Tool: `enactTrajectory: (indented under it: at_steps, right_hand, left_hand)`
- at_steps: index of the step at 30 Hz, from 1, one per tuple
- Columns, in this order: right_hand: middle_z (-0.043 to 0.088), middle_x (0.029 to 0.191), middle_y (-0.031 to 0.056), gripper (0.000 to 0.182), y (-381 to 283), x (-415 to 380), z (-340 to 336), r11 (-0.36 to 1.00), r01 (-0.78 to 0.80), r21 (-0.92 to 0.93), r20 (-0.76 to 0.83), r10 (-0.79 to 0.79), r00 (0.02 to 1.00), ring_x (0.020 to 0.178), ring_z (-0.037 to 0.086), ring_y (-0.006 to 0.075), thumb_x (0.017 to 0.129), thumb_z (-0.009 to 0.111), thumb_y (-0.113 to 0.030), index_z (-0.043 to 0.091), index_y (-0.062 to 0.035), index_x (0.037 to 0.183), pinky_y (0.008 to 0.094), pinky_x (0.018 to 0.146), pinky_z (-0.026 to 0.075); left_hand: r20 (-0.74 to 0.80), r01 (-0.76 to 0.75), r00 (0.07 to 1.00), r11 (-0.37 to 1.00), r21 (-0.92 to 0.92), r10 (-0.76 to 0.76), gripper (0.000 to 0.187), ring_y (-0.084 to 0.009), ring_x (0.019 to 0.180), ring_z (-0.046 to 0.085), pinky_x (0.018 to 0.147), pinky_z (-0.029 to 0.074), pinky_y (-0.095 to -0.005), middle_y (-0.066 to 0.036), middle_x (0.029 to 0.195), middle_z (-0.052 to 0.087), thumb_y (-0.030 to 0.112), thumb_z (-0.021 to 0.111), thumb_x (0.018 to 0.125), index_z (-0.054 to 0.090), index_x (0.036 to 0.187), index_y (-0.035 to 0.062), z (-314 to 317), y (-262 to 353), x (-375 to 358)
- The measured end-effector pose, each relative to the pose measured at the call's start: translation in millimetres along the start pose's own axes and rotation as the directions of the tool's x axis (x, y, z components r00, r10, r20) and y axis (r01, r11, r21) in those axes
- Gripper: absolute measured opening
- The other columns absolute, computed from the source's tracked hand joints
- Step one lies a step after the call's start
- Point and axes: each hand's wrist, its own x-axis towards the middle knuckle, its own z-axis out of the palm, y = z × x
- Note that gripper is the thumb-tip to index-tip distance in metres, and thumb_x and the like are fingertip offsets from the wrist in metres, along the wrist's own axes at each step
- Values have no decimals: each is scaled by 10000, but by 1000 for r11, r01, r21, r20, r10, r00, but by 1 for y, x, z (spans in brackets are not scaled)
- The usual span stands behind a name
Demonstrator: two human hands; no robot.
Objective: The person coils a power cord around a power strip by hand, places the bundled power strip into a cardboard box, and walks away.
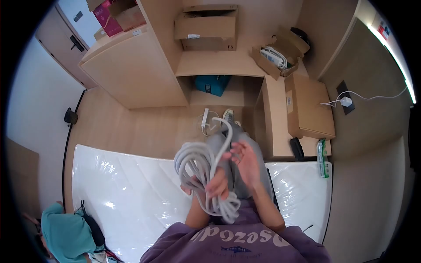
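Note:
A thick bundle of coiled white cable (193,160) hangs in front of my body, over my lap. My left hand (217,184) is closed around the coils near their middle, with the lower loops bunched below the fingers. One loose length of the cable rises from the bundle and curls over at the top. Just right of this length, my right hand (246,162) is raised with its fingers apart and holds nothing.
A plastic-wrapped mattress (127,188) spreads beneath me. On the floor lies a white power strip (205,117) near my shoes. Ahead, shelving holds an open carton (210,33) and a small box with cable (278,57). A closed carton (309,105) stands right; clothes (68,232) lie left.

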Motion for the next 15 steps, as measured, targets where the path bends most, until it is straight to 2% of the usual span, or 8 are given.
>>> enactTrajectory:
  at_steps: [2, 4, 5, 7, 9, 10, 13, 15]
  right_hand:
    - [498, 1266, 137, 435, 0, 4, 25, 881, 197, -429, -26, -230, 973, 1177, 455, 220, 940, 479, -243, 404, -57, 1326, 332, 940, 385]
    - [496, 1270, 130, 412, 4, 17, 36, 724, 294, -624, 15, -365, 931, 1182, 449, 205, 935, 492, -236, 416, -74, 1307, 326, 942, 378]
    - [492, 1274, 126, 379, 4, 29, 40, 705, 325, -631, 34, -394, 919, 1187, 445, 196, 933, 499, -234, 447, -76, 1273, 319, 943, 374]
    - [502, 1253, 114, 306, -5, 52, 38, 680, 351, -643, 135, -351, 927, 1172, 448, 181, 929, 506, -237, 503, -62, 1181, 306, 930, 374]
    - [529, 1202, 95, 259, -21, 72, 19, 670, 347, -656, 294, -197, 935, 1135, 463, 168, 929, 506, -249, 553, -32, 1062, 293, 904, 380]
    - [593, 984, 76, 252, -19, 79, 14, 797, 279, -536, 237, -175, 956, 948, 530, 162, 914, 526, -256, 565, -16, 850, 271, 818, 402]
    - [560, 747, 34, 219, -46, 86, -2, 816, 94, -570, 259, 70, 963, 713, 514, 138, 872, 537, -217, 548, -27, 763, 245, 688, 392]
    - [514, 683, 37, 203, -64, 87, -12, 810, 35, -585, 171, 81, 982, 649, 475, 123, 814, 539, -212, 502, -36, 719, 227, 651, 370]
  left_hand:
    - [54, 83, 995, 996, 42, -85, 1069, -259, 928, 548, 884, 459, -348, -152, 1075, 488, 113, 711, 576, 110, 1447, -39, 1, -5, 1]
    - [77, 143, 986, 986, 83, -149, 1067, -253, 938, 545, 876, 455, -344, -166, 1117, 473, 117, 723, 581, 116, 1443, -44, 5, -7, -1]
    - [95, 176, 978, 977, 121, -188, 1066, -250, 943, 544, 872, 453, -343, -174, 1137, 465, 119, 729, 583, 119, 1441, -46, 6, -9, -1]
    - [91, 232, 962, 945, 230, -258, 1063, -244, 953, 542, 865, 449, -339, -188, 1179, 450, 122, 741, 588, 125, 1438, -51, 10, -7, -4]
    - [72, 276, 942, 879, 389, -328, 1061, -238, 963, 540, 857, 446, -336, -202, 1221, 435, 126, 753, 592, 132, 1434, -55, 14, 0, -7]
    - [50, 288, 935, 838, 464, -350, 1061, -235, 968, 538, 853, 444, -334, -209, 1242, 427, 127, 759, 594, 135, 1432, -57, 15, 4, -10]
    - [-149, 310, 949, 738, 599, -277, 1022, -226, 959, 543, 844, 443, -338, -211, 1239, 441, 115, 762, 593, 178, 1416, -49, 22, 25, -26]
    - [-327, 332, 933, 700, 632, -148, 954, -221, 922, 556, 841, 447, -354, -188, 1150, 500, 84, 745, 581, 252, 1391, -23, 28, 44, -40]
